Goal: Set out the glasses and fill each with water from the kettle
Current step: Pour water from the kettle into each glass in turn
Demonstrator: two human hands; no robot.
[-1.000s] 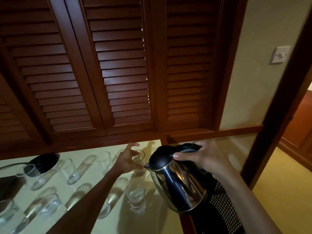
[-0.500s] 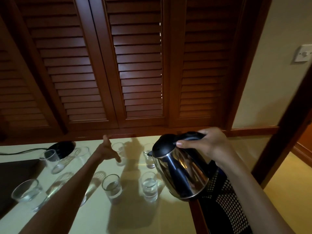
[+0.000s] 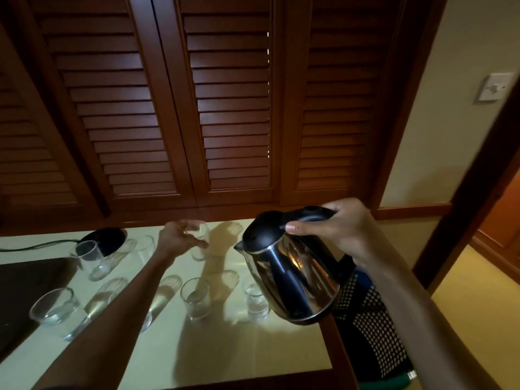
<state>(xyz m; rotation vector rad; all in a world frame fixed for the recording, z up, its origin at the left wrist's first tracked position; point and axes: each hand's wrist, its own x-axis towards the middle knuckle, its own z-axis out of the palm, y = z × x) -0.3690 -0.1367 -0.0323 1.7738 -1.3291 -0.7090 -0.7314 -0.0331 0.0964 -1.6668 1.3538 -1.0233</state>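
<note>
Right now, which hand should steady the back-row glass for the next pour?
Left. The left hand is already at the back-row glass, while the right hand grips the kettle by its handle.

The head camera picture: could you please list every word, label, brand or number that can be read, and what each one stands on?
No text can be read in this picture.
The kettle shows no legible brand or marking on its steel body or black lid.
The white tag at the hem of the dotted garment bears dark marks, too small and blurred to read.
The wall switch carries no readable marking.
</note>
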